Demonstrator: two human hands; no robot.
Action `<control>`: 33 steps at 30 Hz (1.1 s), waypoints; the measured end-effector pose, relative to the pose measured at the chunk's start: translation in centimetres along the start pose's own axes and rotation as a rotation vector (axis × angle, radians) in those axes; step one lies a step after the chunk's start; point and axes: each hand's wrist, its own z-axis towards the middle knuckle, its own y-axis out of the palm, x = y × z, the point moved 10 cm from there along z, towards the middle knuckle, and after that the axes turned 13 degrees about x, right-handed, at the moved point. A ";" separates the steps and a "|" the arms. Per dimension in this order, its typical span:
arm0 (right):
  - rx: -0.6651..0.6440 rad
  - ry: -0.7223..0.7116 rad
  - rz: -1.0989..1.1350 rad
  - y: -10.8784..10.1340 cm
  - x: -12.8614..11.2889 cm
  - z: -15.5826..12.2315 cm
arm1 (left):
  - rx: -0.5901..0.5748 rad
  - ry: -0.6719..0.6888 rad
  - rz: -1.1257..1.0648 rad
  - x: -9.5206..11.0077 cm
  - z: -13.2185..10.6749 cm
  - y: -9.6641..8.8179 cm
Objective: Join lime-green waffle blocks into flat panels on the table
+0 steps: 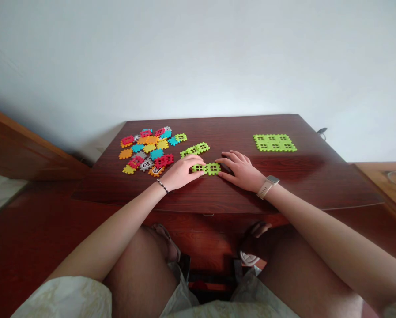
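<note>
Two joined green toothed tiles (207,168) lie on the dark wooden table (284,185) between my hands. My left hand (182,172) has its fingers curled round the left tile's edge. My right hand (240,170) presses fingertips against the right tile's edge, fingers mostly stretched. Just behind lies another short strip of green tiles (195,149). A flat green panel of several joined tiles (274,143) rests at the back right.
A heap of loose tiles in red, orange, yellow, teal and grey (147,149) covers the table's back left. A white wall stands behind. A cable end (321,131) shows past the right back corner. My knees sit under the front edge.
</note>
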 end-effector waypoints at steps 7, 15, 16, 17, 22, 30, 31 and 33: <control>-0.006 -0.002 -0.008 0.1 0.1 0.0 | -0.035 -0.006 0.043 0.3 -0.3 0.3; 0.002 -0.009 0.003 0.1 0.2 -0.1 | -0.016 0.005 0.085 0.6 -0.3 0.5; 0.006 -0.011 0.005 0.1 0.2 -0.1 | -0.015 0.010 0.088 0.6 -0.3 0.6; 0.009 -0.013 0.007 0.1 0.3 -0.1 | -0.014 0.013 0.090 0.6 -0.3 0.6; 0.019 -0.021 0.009 0.2 0.3 -0.1 | -0.015 0.017 0.102 0.6 -0.3 0.6; 0.007 -0.013 0.003 0.2 0.2 0.0 | -0.025 0.025 0.117 0.7 -0.3 0.7; 0.008 -0.014 0.003 0.2 0.2 0.0 | -0.025 0.026 0.119 0.7 -0.3 0.7; 0.013 -0.018 0.001 0.2 0.2 0.0 | -0.022 0.033 0.123 0.8 -0.3 0.7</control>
